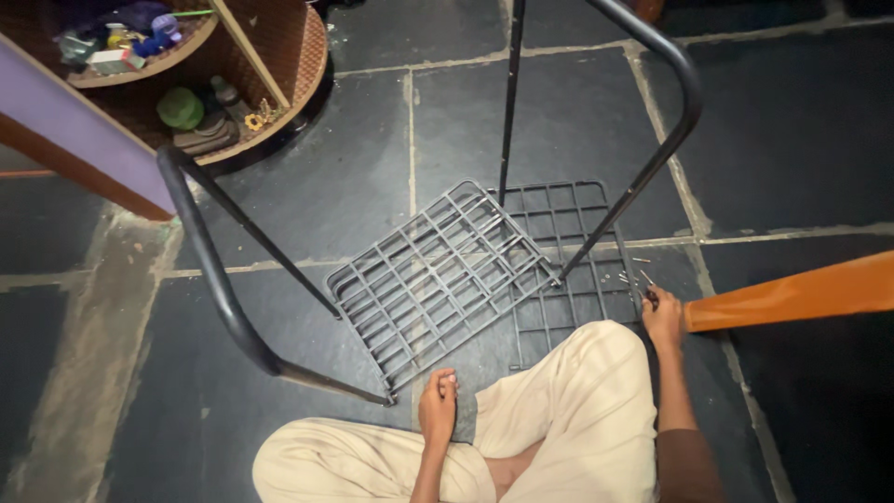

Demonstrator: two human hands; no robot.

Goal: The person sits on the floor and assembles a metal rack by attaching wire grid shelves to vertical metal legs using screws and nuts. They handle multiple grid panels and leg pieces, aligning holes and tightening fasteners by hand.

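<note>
**Grid shelf panels waiting on the floor while screws are being picked up**

Grid shelf panels (pixel 438 279) are lying flat on the dark tile floor, between two bent black tubes (pixel 219 279) of a rack frame. Up on the left, a round wooden shelf (pixel 298 56) is holding a green lid, small boxes and purple things; labels are too small to tell. The left hand (pixel 438 410) is resting on the knee, fingers curled together, holding nothing. The right hand (pixel 663 317) is reaching down, pinching at small screws (pixel 643 275) beside an orange board (pixel 801 293). It looks like a part-gathering step; joining panel to tube would need a firm pinch.

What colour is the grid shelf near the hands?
Dark grey grid shelf, clearest in the head view.
</note>
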